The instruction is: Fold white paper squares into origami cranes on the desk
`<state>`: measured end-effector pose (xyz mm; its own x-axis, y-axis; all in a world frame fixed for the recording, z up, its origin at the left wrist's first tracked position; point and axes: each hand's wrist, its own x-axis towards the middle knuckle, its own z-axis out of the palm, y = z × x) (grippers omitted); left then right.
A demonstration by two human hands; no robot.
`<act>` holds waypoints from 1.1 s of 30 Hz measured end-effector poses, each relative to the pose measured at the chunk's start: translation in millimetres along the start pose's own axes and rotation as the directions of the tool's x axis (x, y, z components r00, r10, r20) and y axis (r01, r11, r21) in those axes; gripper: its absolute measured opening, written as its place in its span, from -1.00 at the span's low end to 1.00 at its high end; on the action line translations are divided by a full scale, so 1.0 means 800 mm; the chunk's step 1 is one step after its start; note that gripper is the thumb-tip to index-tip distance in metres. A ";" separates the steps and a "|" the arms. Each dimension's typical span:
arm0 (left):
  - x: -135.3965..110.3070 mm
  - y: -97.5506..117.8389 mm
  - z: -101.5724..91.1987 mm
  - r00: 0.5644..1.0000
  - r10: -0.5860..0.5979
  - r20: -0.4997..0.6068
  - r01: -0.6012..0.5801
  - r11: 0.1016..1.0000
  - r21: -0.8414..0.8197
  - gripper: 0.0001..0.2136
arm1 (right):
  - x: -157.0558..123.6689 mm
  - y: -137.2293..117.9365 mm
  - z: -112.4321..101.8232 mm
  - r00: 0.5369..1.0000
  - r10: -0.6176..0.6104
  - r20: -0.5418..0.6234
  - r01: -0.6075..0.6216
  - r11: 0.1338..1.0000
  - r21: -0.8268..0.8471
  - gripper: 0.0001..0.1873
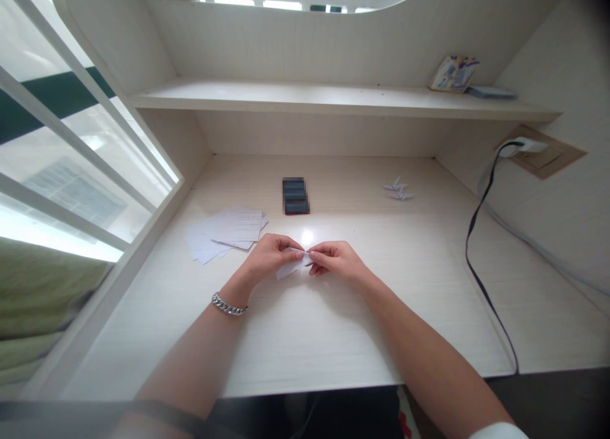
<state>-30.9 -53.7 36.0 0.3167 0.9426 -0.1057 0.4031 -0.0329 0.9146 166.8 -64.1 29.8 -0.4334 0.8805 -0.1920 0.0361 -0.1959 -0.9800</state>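
Note:
A small folded piece of white paper (290, 267) is held between my two hands above the desk. My left hand (274, 256) pinches it from the left, thumb against fingers, with a silver chain bracelet on the wrist. From the right, my right hand (337, 258) pinches the paper's tip, its fingertips close to those of the left. Just left of my hands lies a loose stack of white paper sheets (229, 229). Folded white paper figures (398, 189) sit at the back right of the desk. Fingers cover part of the held paper.
A dark, pixelated rectangular object (295, 196) lies behind my hands on the desk (305, 350). Above is a shelf (286, 96) with a colourful small box (454, 74). A black cable (471, 236) runs from the wall socket (548, 156) down the right side. White rails (67, 134) border the left.

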 end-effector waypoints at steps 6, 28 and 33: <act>-0.001 0.006 0.000 0.999 0.022 0.030 -0.022 1.000 0.008 -0.76 | 0.004 0.007 0.000 1.000 0.000 0.009 0.000 1.000 -0.024 -0.62; -0.002 0.002 0.001 0.999 -0.030 0.020 0.033 0.987 -0.160 -0.66 | 0.005 0.009 0.003 0.999 0.019 -0.041 -0.017 0.999 0.045 -0.60; -0.002 0.003 0.001 0.999 -0.040 0.000 0.040 0.984 -0.174 -0.67 | 0.004 0.006 0.005 0.998 0.016 -0.055 -0.014 0.999 0.037 -0.60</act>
<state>-29.9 -55.9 38.0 0.3003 0.9432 -0.1423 0.2598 0.0627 0.9636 161.8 -63.8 24.4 -0.3825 0.8998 -0.2100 0.0087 -0.2238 -0.9746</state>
